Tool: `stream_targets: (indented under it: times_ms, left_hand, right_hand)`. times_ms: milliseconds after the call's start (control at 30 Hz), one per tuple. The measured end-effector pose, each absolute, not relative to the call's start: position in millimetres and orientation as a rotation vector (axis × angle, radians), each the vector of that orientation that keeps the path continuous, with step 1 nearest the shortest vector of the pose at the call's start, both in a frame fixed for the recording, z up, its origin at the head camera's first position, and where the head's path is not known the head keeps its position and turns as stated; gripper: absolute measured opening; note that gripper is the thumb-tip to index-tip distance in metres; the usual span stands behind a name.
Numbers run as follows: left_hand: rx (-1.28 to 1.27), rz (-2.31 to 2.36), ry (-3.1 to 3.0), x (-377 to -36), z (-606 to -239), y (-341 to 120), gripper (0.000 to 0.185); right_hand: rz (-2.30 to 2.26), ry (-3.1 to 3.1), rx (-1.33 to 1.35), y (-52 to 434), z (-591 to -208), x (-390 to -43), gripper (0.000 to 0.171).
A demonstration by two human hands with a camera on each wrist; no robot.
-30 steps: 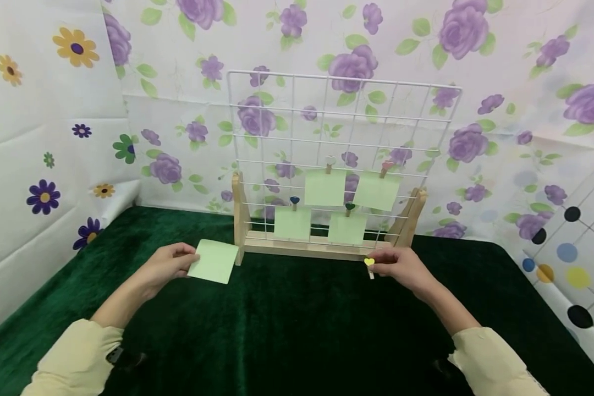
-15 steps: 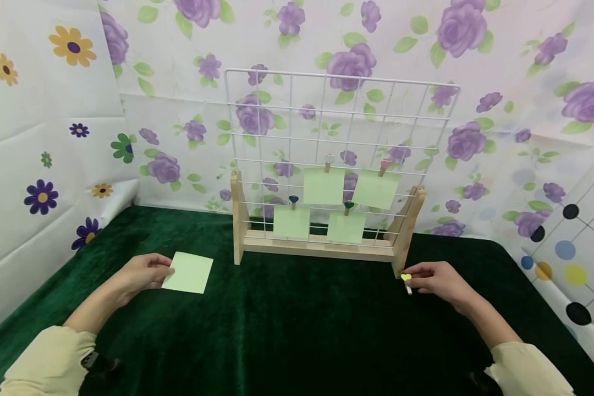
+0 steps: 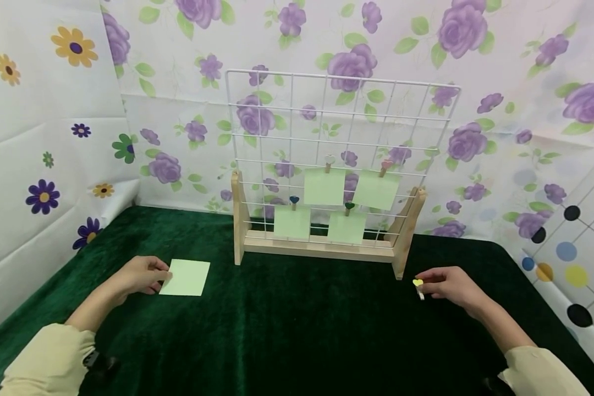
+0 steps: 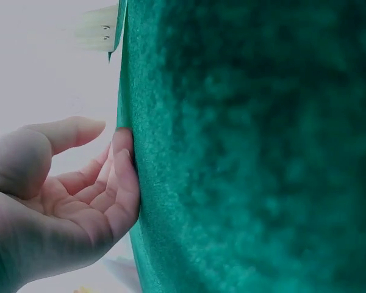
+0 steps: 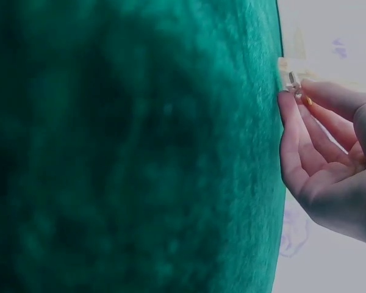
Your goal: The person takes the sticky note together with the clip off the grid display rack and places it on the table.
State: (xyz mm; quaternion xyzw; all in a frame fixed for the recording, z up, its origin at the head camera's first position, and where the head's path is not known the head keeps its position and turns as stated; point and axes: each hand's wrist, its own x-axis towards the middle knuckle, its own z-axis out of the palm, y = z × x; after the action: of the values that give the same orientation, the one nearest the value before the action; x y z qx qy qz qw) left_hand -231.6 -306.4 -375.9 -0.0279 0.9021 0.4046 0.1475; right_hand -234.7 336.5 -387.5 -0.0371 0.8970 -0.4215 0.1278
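Two hands rest low on the green velvet cloth (image 3: 297,330), well apart, one toward each lower corner of the head view. At lower left the left hand (image 3: 141,275) pinches the near edge of a pale green paper square (image 3: 185,277), which lies flat on the cloth. At lower right the right hand (image 3: 450,286) holds a small wooden clip (image 3: 418,287) with a yellow heart on it between thumb and fingertips; the right wrist view shows the clip's metal spring at the fingertips (image 5: 296,91), right at the cloth.

Behind them, at the middle of the frame, stands a white wire grid (image 3: 339,137) in a wooden stand (image 3: 322,248), with four green notes already clipped in its lower rows.

As a judgement: the paper is thin and held only at one edge, so it could bend or slide on the velvet pile if lifted carelessly. The clip is small and gripped only by the fingertips; it could twist or slip out, and a knock against the light stand might shake the hanging notes.
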Motion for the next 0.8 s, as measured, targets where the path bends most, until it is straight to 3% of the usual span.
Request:
stream_targets:
  times_ms: [300,800]
  left_hand:
    - [-0.063,1.125,2.633,-229.4,-375.0,-307.7,0.031]
    - [-0.056,1.131,2.624,-229.3,-371.7,-308.3,0.037]
  right_hand:
    - [-1.154,2.672,-0.149,340.3,-392.3,-235.9,0.034]
    - [-1.191,2.676,-0.168,342.9,-394.0,-233.6,0.033]
